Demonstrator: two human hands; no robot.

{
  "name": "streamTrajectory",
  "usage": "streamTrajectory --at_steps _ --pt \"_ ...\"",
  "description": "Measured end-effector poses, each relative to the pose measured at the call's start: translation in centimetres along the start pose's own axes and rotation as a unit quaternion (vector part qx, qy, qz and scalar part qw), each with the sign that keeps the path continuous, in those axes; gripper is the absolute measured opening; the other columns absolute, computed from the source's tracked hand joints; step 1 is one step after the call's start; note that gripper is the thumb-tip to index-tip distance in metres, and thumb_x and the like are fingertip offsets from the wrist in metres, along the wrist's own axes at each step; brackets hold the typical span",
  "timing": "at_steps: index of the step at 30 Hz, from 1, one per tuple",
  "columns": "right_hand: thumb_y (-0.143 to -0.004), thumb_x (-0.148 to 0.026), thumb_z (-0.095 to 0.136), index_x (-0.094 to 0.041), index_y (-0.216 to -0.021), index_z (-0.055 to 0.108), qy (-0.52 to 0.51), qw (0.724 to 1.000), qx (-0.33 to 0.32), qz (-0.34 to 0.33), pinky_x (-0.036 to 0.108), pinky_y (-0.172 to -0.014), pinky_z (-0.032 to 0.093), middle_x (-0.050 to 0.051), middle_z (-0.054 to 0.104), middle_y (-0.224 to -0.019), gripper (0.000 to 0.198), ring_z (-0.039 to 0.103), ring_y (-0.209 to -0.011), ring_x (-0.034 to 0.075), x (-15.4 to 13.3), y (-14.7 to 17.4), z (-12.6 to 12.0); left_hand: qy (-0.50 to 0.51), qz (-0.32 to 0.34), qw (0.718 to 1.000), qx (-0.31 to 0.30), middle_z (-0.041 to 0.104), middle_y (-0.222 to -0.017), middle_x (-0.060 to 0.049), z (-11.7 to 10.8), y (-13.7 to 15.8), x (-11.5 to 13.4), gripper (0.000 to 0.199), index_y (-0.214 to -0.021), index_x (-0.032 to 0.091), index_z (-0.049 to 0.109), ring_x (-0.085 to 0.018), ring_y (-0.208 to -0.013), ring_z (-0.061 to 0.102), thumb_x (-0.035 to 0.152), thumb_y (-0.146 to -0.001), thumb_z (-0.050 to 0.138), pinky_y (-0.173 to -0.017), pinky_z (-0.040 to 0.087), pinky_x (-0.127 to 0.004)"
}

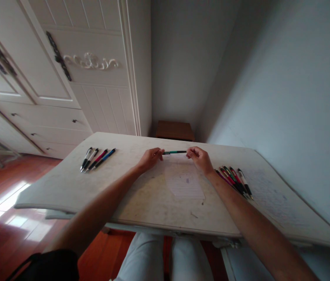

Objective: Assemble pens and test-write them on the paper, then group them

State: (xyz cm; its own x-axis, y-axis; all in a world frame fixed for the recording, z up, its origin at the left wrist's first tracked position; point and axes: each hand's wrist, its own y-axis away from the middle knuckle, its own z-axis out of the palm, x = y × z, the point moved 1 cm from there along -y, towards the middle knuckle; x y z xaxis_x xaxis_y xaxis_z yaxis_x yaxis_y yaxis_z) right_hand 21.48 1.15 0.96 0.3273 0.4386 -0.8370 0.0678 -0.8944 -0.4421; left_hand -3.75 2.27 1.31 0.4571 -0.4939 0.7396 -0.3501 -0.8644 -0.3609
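Note:
Between my two hands a green and black pen [175,152] is held level, over the far end of a sheet of paper. My left hand [152,158] pinches its left end, and my right hand [199,157] closes on the black right end. Below the pen lies the lined paper sheet [184,181] with a small dark mark on it. Several pens [97,159] in white, red and blue rest side by side on the left of the table. By my right forearm is another group of several pens [236,180], partly covered by the arm.
The worn white table [141,195] has a curved front edge close to my legs. Scribbled marks [276,195] cover its right part. A white wardrobe [94,74] stands behind on the left, a wall [293,78] on the right. A brown wooden box-like piece [174,128] sits beyond the far edge.

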Motion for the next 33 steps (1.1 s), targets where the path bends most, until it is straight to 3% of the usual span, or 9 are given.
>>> streamTrajectory --at_steps 5,9,12,15,18,28,33 --pt "-0.082 -0.041 0.059 -0.019 -0.08 0.061 0.01 1.0 -0.004 -0.003 0.031 -0.068 0.046 0.003 0.063 -0.07 0.023 0.06 -0.066 0.017 0.0 0.0 0.0 -0.008 0.024 0.999 0.034 0.069 -0.084 -0.003 0.0 -0.4 -0.7 0.017 -0.09 0.018 0.067 -0.018 -0.081 0.061 0.031 -0.079 0.063 -0.075 0.044 -0.03" --pt "-0.082 -0.041 0.058 -0.019 -0.079 0.061 0.02 1.0 -0.004 -0.009 0.031 -0.067 0.046 0.003 0.063 -0.07 0.023 0.059 -0.066 0.017 -0.3 0.1 0.2 0.001 0.052 0.996 0.07 0.069 -0.096 -0.004 0.0 -0.2 -0.5 0.026 -0.097 0.019 0.063 -0.019 -0.089 0.063 0.027 -0.074 0.071 -0.079 0.046 -0.032" --pt "-0.082 -0.042 0.058 -0.019 -0.079 0.06 0.02 1.0 0.002 -0.011 0.031 -0.067 0.046 0.003 0.063 -0.069 0.024 0.059 -0.066 0.017 -0.6 0.2 0.2 0.013 0.035 0.997 0.072 0.068 -0.1 -0.006 0.1 -0.1 -0.3 0.035 -0.103 0.018 0.061 -0.019 -0.09 0.063 0.037 -0.076 0.071 -0.076 0.048 -0.031" --pt "-0.083 -0.041 0.057 -0.019 -0.078 0.06 0.02 1.0 0.003 -0.015 0.031 -0.068 0.046 0.003 0.063 -0.07 0.023 0.059 -0.066 0.017 -0.7 0.2 0.1 0.005 0.009 0.999 0.044 0.07 -0.09 -0.006 0.2 -0.1 -0.3 0.029 -0.097 0.016 0.064 -0.018 -0.081 0.063 0.043 -0.086 0.058 -0.071 0.047 -0.03" --pt "-0.082 -0.039 0.056 -0.019 -0.08 0.06 0.028 1.0 0.002 -0.013 0.031 -0.068 0.047 0.003 0.064 -0.071 0.021 0.06 -0.067 0.017 -0.6 0.2 0.1 -0.006 0.014 1.0 0.016 0.07 -0.081 -0.004 0.1 -0.3 -0.2 0.023 -0.086 0.017 0.068 -0.016 -0.072 0.061 0.038 -0.087 0.057 -0.068 0.047 -0.028" --pt "-0.081 -0.033 0.053 -0.021 -0.078 0.059 0.098 0.995 -0.021 0.0 0.031 -0.068 0.046 0.003 0.067 -0.07 0.013 0.063 -0.067 0.019 -0.3 0.5 0.3 -0.013 0.064 0.994 0.083 0.069 -0.078 -0.004 -0.2 0.0 0.2 0.013 -0.085 0.019 0.072 -0.017 -0.073 0.058 0.03 -0.078 0.071 -0.073 0.047 -0.03" --pt "-0.088 -0.039 0.046 -0.021 -0.07 0.057 0.125 0.991 -0.041 0.014 0.031 -0.065 0.045 0.004 0.067 -0.068 0.028 0.061 -0.064 0.019 -0.2 0.6 0.5 -0.007 0.068 0.992 0.11 0.068 -0.078 -0.004 -0.3 0.0 0.6 0.011 -0.084 0.021 0.072 -0.018 -0.075 0.057 0.029 -0.077 0.072 -0.075 0.046 -0.032"
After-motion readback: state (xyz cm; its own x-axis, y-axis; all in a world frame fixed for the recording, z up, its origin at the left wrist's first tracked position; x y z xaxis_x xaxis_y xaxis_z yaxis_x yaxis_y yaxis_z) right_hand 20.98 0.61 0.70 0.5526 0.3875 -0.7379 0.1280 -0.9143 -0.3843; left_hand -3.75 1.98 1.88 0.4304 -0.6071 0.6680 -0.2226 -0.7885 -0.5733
